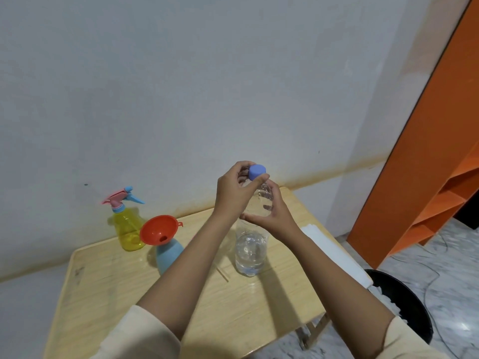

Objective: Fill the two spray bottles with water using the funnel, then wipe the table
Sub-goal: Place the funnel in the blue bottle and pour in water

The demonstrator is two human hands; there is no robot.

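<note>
The blue spray bottle [168, 255] stands on the table [129, 294] with the orange funnel [158, 230] sitting in its neck. The yellow spray bottle [128, 229] stands just behind it, near the wall, with its trigger head [120, 200] on. To the right of them stands the clear water bottle [250, 252], with water only in its lower part. The right hand [274, 216] is curled around its upper part, and the left hand [232, 193] pinches the blue cap [257, 171] with its fingertips. I cannot tell from this view whether the cap is being loosened or tightened. The first risk, I think, is the grip of the right hand. The bottle looks thin and soft, so a strong squeeze while the cap is off may push water out onto the table. The second risk is the funnel. It seems to lean a little to one side, and the left forearm passes close beside it, so a careless move of the arm may knock it off or tip the blue bottle. A fast pour may also overflow the funnel. The yellow bottle cannot take water until its head is unscrewed. A white cloth [334, 252] lies at the right edge of the table, ready for spills.
</note>
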